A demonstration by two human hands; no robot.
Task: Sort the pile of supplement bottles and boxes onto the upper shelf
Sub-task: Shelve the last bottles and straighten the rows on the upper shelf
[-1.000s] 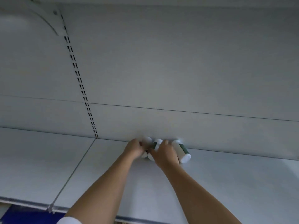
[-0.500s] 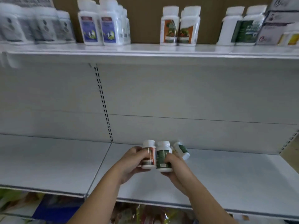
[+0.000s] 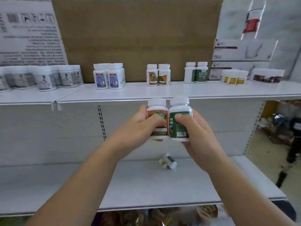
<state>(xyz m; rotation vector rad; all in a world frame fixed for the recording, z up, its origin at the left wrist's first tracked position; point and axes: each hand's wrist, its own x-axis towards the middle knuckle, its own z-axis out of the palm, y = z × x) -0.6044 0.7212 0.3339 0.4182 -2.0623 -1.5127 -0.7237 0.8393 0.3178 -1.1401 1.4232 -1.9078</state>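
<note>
Here, just below the upper shelf (image 3: 211,90), my left hand (image 3: 136,129) curled round an orange-labelled bottle (image 3: 156,113), my right hand (image 3: 198,132) wrapped round a green-labelled bottle (image 3: 179,131), bottles touching.

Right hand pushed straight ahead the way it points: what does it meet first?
Likely the front edge of the upper shelf: the cap of the green-label bottle held by the right hand sits level with it, though depth is unclear.
</note>
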